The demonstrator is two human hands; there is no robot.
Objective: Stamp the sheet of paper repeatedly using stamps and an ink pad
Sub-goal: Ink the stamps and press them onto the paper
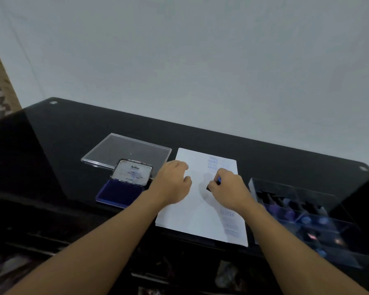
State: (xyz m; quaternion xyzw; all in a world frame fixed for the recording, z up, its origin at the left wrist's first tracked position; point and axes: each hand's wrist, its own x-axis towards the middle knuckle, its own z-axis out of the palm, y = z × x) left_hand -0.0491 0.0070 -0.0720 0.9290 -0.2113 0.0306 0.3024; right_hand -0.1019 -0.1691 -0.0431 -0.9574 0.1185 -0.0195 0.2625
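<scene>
A white sheet of paper (202, 211) lies on the black glass table, with faint blue stamp marks near its top right and lower right. My right hand (228, 188) grips a small dark stamp (209, 186) with a blue top and holds it down at the middle of the sheet. My left hand (174, 184) rests on the sheet's left edge with its fingers loosely curled, holding nothing. To the left, the blue ink pad (120, 193) lies open with its lid raised.
A clear plastic lid (126, 151) lies behind the ink pad. A clear compartment box (302, 218) with several stamps stands right of the sheet. The table's front edge (72, 211) runs just below the pad and sheet, and a pale wall stands behind the table.
</scene>
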